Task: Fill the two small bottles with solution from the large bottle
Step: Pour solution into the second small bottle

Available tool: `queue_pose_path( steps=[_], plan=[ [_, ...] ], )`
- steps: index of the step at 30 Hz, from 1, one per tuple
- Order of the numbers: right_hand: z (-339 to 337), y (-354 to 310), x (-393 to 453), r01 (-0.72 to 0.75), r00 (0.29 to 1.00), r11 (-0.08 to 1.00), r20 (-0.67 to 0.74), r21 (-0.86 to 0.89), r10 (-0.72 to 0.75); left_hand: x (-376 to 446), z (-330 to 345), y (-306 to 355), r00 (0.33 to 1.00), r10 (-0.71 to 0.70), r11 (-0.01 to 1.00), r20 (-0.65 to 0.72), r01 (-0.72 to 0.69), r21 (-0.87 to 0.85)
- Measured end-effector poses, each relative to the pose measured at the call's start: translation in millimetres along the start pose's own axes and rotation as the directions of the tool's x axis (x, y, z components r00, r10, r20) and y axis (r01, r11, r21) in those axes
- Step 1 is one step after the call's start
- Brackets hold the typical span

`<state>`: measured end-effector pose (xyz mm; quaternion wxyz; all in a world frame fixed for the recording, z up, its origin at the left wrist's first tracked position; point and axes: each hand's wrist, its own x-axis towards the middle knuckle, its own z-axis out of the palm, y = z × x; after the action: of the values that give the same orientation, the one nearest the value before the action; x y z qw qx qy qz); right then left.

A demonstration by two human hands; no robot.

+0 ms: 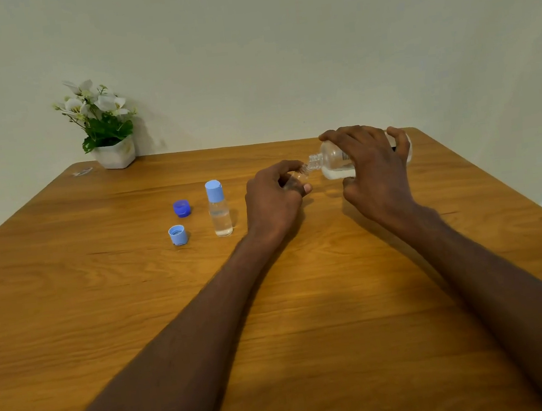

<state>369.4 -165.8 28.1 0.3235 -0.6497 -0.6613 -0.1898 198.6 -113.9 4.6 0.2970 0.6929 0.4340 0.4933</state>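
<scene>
right hand [374, 173] wraps the large bottle [335, 160], tipped on its side above the table [307, 302], open neck pointing left, liquid pooled along its lower side. left hand [274, 201] curls around the open small bottle [297, 178], its mouth right up at the big neck. the other small bottle [218, 208] stands capped just left of that hand, partly filled. two loose caps farther left: dark blue cap [182, 208], light blue cap [177, 235]. potted flowers [103, 123] at the far left corner.

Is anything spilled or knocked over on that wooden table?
Nothing stands out. No puddle shows on the wooden table, the capped small clear bottle stands upright, and the dark blue cap and light blue cap lie loose beside it.
</scene>
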Motion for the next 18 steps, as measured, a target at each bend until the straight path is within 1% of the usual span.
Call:
queue_pose_path(
  steps=[5,18],
  plan=[
    [1.7,1.4,0.2,0.010,1.000,1.000,-0.013,-0.005,-0.010,-0.7,-1.0,1.1,1.000,-0.001,1.000,0.002,0.001,-0.003],
    [0.3,0.5,0.1,-0.002,1.000,1.000,0.004,-0.008,0.002,-3.3,-2.6,5.1,1.000,-0.001,1.000,0.010,0.001,0.009]
  ],
)
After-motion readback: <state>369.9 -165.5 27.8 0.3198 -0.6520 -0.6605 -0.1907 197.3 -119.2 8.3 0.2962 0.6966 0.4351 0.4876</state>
